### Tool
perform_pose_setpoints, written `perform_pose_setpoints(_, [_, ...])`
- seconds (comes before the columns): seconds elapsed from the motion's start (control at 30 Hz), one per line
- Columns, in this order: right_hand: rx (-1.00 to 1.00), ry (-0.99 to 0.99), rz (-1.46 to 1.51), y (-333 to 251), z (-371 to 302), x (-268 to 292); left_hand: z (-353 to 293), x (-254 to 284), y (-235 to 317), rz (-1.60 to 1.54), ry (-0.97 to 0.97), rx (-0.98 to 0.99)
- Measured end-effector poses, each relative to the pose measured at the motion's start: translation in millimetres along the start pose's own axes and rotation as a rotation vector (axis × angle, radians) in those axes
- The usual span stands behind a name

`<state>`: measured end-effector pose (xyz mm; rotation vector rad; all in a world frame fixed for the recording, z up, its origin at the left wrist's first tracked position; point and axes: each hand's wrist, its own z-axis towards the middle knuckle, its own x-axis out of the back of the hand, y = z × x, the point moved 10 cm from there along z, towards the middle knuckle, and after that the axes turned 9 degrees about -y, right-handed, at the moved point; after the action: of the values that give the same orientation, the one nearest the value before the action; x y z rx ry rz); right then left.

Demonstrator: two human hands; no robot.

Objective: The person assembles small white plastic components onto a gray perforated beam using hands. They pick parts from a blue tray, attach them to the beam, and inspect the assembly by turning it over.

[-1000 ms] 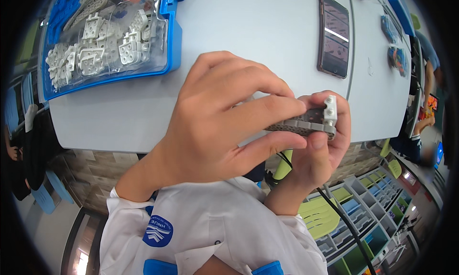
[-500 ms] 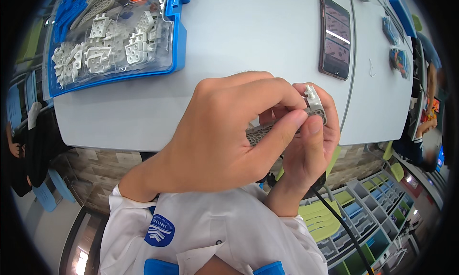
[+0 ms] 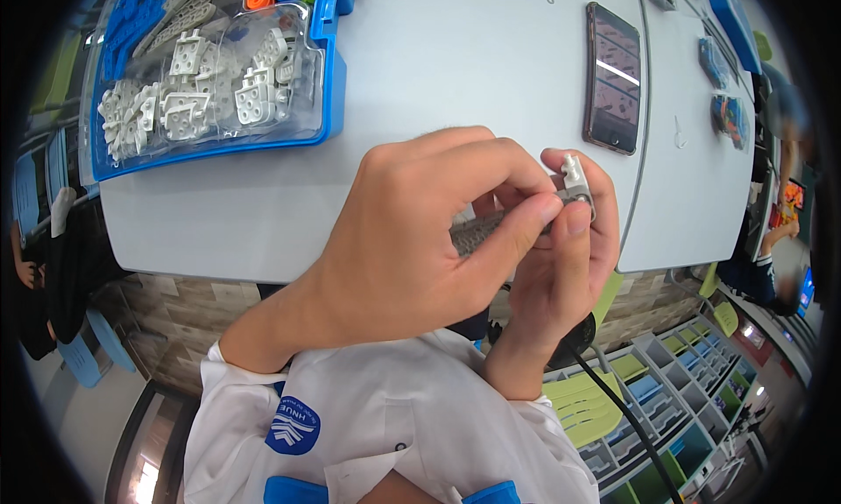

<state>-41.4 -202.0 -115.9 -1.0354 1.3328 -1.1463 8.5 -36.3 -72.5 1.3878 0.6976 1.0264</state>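
Observation:
My left hand (image 3: 399, 223) is closed around a grey perforated building-kit beam (image 3: 476, 232), with much of it hidden behind the fingers. My right hand (image 3: 561, 280) pinches a small pale grey connector block (image 3: 574, 174) at the beam's far right end. A round peg sticks up from this block. Both thumbs press close together where the two pieces meet; the joint itself is partly covered, so I cannot tell whether the block is fully seated.
A blue-rimmed box (image 3: 329, 110) at the left holds bagged white connectors (image 3: 186, 114), blue beams (image 3: 131, 22) and grey beams. A phone (image 3: 613, 79) lies on the white table (image 3: 455, 57) at the right. Other people (image 3: 758, 263) sit at the sides. A black cable (image 3: 618, 403) hangs below.
The connector block has tilted slightly, and its peg now points more upright between my fingers. Both hands keep nearly the same place and hold.

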Motion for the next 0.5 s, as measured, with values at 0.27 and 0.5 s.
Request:
perform_pose_setpoints(0.27, [0.020, 0.095, 0.317, -8, 21, 36, 5, 13, -35, -0.007, -0.008, 0.199])
perform_pose_setpoints(0.5, [0.001, 0.099, 0.441, 0, 15, 42, 0, 11, -50, -0.352, 0.080, 0.200])
